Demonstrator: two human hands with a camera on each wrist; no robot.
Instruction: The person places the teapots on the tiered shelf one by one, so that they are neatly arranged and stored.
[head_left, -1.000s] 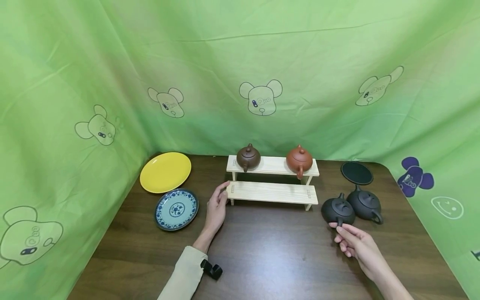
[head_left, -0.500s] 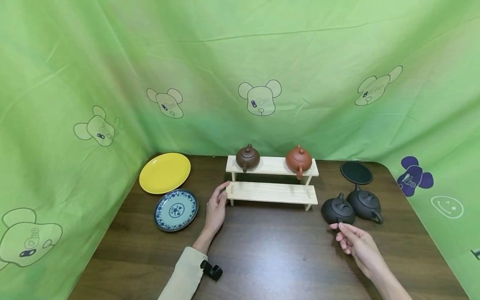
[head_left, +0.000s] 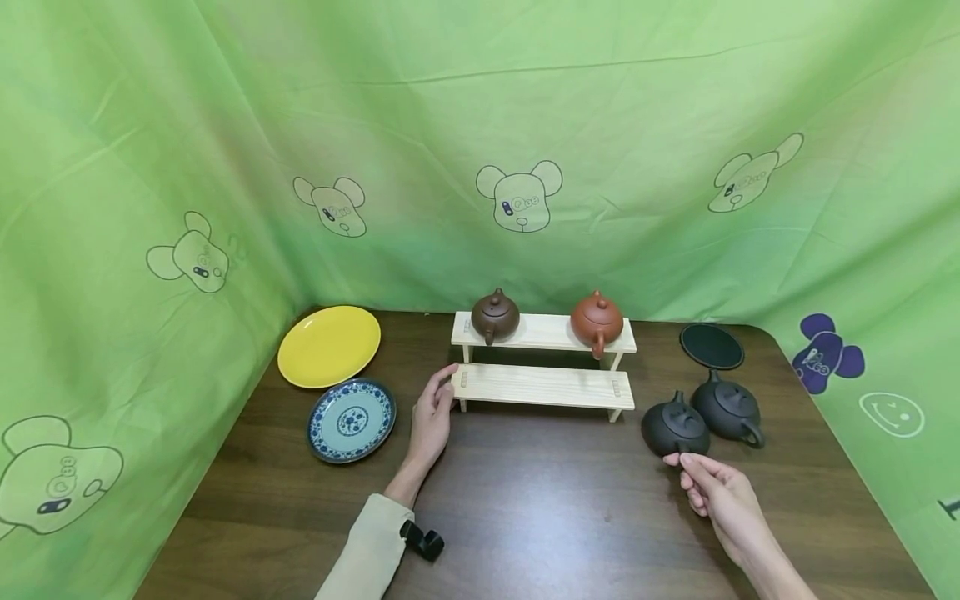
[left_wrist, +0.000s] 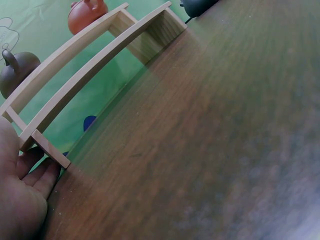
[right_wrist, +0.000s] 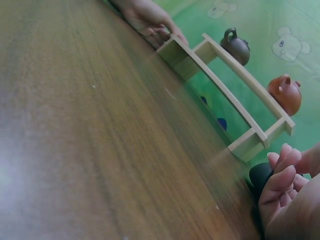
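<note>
My left hand (head_left: 432, 417) rests its fingers against the left end of a two-tier wooden display shelf (head_left: 543, 386). In the left wrist view its lower fingers lie beside the shelf's leg (left_wrist: 51, 148). At the right, my right hand (head_left: 723, 500) pinches the handle of a black teapot (head_left: 673, 429) between thumb and fingers; the hand hides much of this pot in the right wrist view. A second black teapot (head_left: 727, 406) stands right behind it. On the upper tier sit a dark brown teapot (head_left: 495, 317) and a reddish-orange teapot (head_left: 597, 319), handles facing me.
A yellow plate (head_left: 330, 346) and a blue patterned plate (head_left: 352, 421) lie at the left of the brown wooden table (head_left: 540, 508). Behind the black teapots lies a round black mat (head_left: 712, 346). A green printed cloth (head_left: 420, 108) hangs around the back and sides.
My right hand's fingertips have shifted slightly toward me at the black teapot's handle, and the pot tilts or shifts a little. The left hand stays at the shelf.
</note>
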